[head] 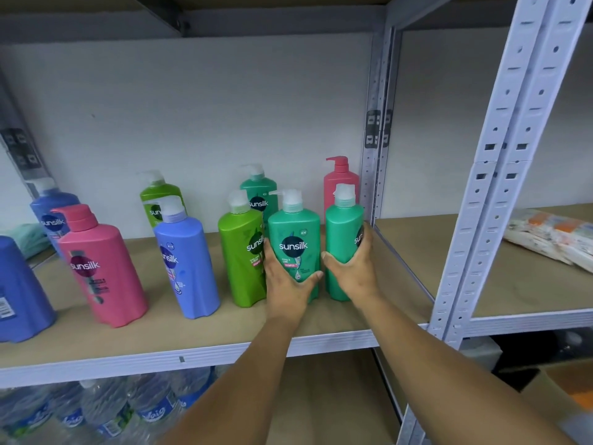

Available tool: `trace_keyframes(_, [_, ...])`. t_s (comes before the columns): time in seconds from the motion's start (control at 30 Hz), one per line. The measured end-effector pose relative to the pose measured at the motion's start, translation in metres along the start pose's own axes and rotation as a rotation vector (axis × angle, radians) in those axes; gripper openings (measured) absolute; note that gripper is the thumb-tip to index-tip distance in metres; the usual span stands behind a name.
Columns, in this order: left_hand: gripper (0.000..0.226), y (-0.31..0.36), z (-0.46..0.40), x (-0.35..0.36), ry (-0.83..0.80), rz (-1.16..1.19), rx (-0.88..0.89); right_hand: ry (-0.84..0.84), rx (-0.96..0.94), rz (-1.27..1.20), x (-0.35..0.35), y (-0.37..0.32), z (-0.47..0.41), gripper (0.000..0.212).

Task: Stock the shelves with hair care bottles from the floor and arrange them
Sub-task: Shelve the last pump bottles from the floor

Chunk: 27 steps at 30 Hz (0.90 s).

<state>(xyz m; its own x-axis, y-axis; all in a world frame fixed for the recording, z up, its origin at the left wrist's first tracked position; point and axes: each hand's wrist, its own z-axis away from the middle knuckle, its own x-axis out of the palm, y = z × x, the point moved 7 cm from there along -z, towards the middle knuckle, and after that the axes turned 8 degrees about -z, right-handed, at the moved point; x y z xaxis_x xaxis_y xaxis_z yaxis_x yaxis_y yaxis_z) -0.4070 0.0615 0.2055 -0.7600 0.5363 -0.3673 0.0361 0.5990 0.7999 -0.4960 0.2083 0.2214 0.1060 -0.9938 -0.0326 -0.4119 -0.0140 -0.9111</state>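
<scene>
Gripping two teal bottles upright on the shelf (192,335) — left hand (285,284) around the labelled bottle (293,242), right hand (353,268) around its neighbour (341,232) — beside a green bottle (240,255).

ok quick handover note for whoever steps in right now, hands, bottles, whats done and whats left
Left hand grips a teal plastic pump bottle, label facing out, standing on the tan shelf board.
Right hand grips a second teal pump bottle beside it, label turned to the right.
Done: green, blue and pink bottles stand in loose rows to the left; a pink pump bottle stands at the back right.
Left: turn the right bottle's label forward, straighten the rows. The floor is out of view, so remaining stock is unknown.
</scene>
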Motion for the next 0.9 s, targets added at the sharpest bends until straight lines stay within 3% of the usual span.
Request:
trace_keyframes(0.37, [0.096,-0.002,0.003,-0.010,-0.044,-0.003,-0.108,-0.086,0.085,0.087,-0.006,-0.002,0.015,0.091])
trace_keyframes(0.57, [0.070,0.018,0.023,-0.023,-0.053,-0.105,-0.067,-0.162,0.115,0.275,-0.025,-0.018,0.055,0.070])
trace_keyframes(0.7, [0.056,0.033,0.052,-0.037,-0.141,-0.171,-0.005,-0.209,0.099,0.473,-0.040,-0.035,0.093,0.063])
trace_keyframes(0.9, [0.051,0.028,0.116,-0.058,-0.339,-0.255,-0.044,-0.270,0.229,0.618,-0.066,-0.028,0.164,0.071])
